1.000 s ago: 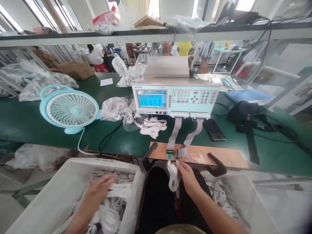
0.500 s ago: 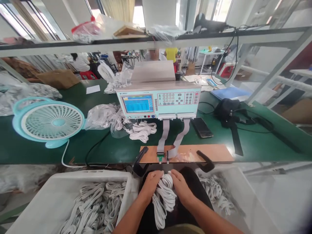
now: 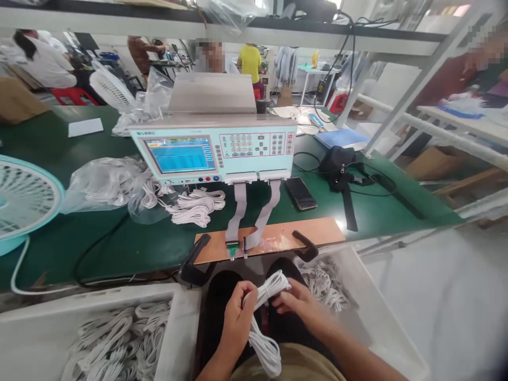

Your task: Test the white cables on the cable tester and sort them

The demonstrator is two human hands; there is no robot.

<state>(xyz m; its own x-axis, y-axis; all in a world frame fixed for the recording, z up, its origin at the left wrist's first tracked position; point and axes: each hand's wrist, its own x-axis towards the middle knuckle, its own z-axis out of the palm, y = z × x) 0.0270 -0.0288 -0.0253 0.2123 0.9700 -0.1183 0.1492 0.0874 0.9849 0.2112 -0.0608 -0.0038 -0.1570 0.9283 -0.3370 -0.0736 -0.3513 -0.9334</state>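
Note:
Above my lap, my left hand (image 3: 241, 312) is closed around a coiled bundle of white cable (image 3: 265, 346). One looped end of the cable points up and to the right, while more loops hang below the fist. Whether this is one coil or two, I cannot tell. My right hand (image 3: 304, 307) is beside the upper loops, with its fingers bent and apart; part of it is blurred. Just beyond my hands, two small connectors (image 3: 238, 255) on grey ribbon cables (image 3: 262, 219) sit at the front edge of a wooden board (image 3: 317, 228).
A tester with a lit screen (image 3: 178, 154) stands on the green table (image 3: 130, 241). Black clamps (image 3: 194, 262) flank the board's edge. White bins (image 3: 186, 317) of cable bundles stand at both sides. A phone (image 3: 300, 193), black bag (image 3: 337, 164) and fan (image 3: 27, 198) are on the table.
The view has turned right and down. My left hand has tilted the cable bundle so its upper loops point right. My right hand has moved a little to the right and its fingers have loosened.

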